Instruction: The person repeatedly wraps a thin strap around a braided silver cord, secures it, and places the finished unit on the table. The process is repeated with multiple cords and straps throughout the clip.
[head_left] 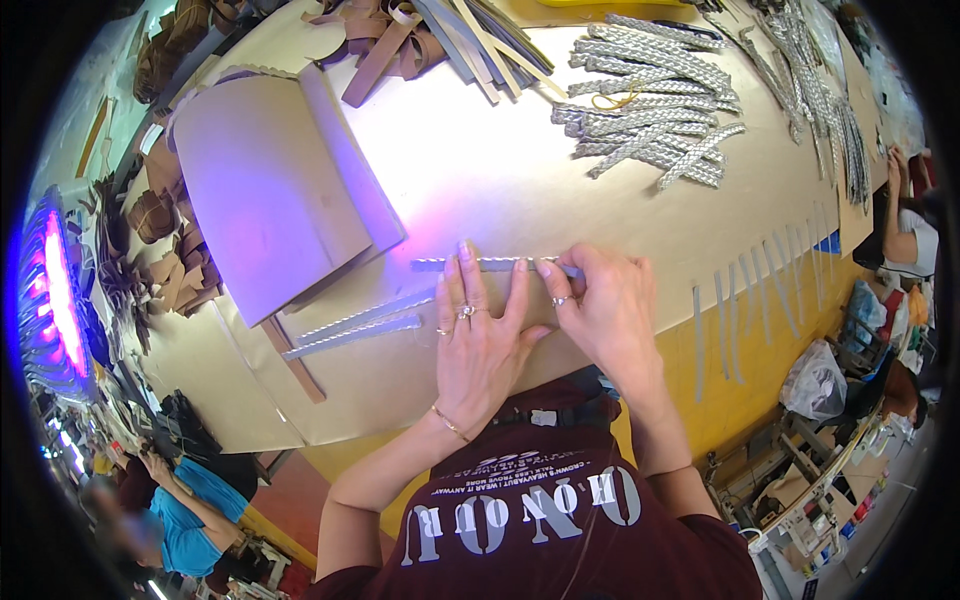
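A narrow grey strip (430, 266) with a white twisted cord along its far edge lies crosswise on the table before me. My left hand (475, 325) rests on it with fingers stretched and spread, pressing it down. At the strip's right end my right hand (610, 300) is closed, thumb and forefinger pinching the edge; the fingers partly hide that end. Two similar grey strips with white cord (360, 335) lie left of my left hand, their left ends over a brown strap (292, 365).
A stack of large brown sheets (265, 170) stands to the left. Braided silver straps (655, 100) are heaped at the far right. Several thin grey strips (760, 290) hang over the right table edge. Brown and grey strips (390, 50) lie at the back. Other people work at both sides.
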